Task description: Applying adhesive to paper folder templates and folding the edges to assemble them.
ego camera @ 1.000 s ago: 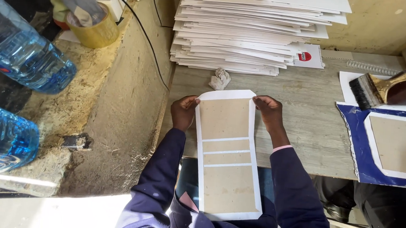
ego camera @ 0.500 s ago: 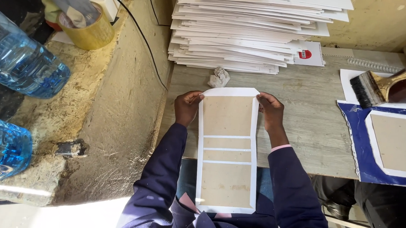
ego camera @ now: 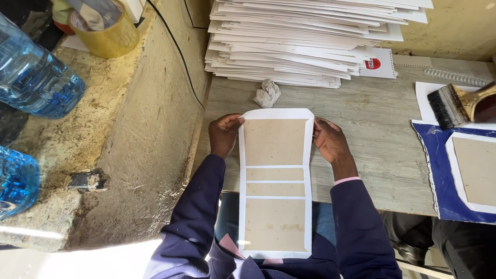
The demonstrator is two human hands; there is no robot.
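Observation:
A long white sheet with several brown cardboard panels glued on it (ego camera: pixel 274 180) lies lengthwise from the grey table (ego camera: pixel 382 163) toward my lap. My left hand (ego camera: pixel 223 133) grips its far left edge and my right hand (ego camera: pixel 329 140) grips its far right edge. Both sleeves are dark blue. The near end of the sheet hangs past the table's front edge.
A tall stack of white boards (ego camera: pixel 310 35) fills the back of the table, with a crumpled tissue (ego camera: pixel 268 93) before it. At the right are a wide brush (ego camera: pixel 470 103) and another panelled sheet on blue paper (ego camera: pixel 478 174). Two blue water bottles (ego camera: pixel 25 77) and a tape roll (ego camera: pixel 103 33) are at the left.
The sheet has slid slightly away from me onto the table, and both hands moved with it along its far edges.

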